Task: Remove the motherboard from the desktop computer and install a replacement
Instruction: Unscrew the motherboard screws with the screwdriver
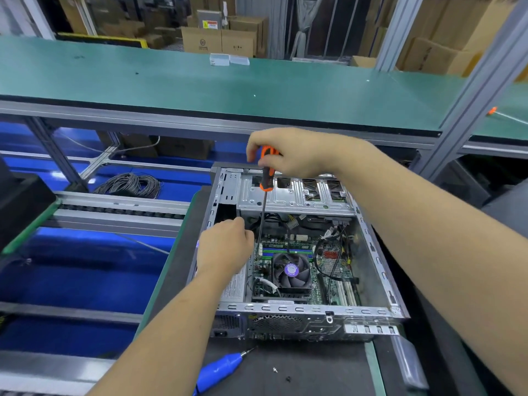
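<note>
An open desktop computer case (380,270) lies on a dark mat. Inside it sits the green motherboard (333,270) with a black CPU fan (291,271) and several cables. My right hand (297,155) grips the orange and black handle of a long screwdriver (267,178), held almost upright. Its shaft runs down to the motherboard's left edge, near the memory slots. My left hand (225,247) is inside the case at the left, fingers curled beside the shaft near the tip; whether it pinches the shaft is hidden.
A blue electric screwdriver (220,372) lies on the mat in front of the case, with two small loose screws (275,370) near it. A coil of grey cable (130,185) rests to the left. A green conveyor belt (200,81) runs behind, cardboard boxes beyond.
</note>
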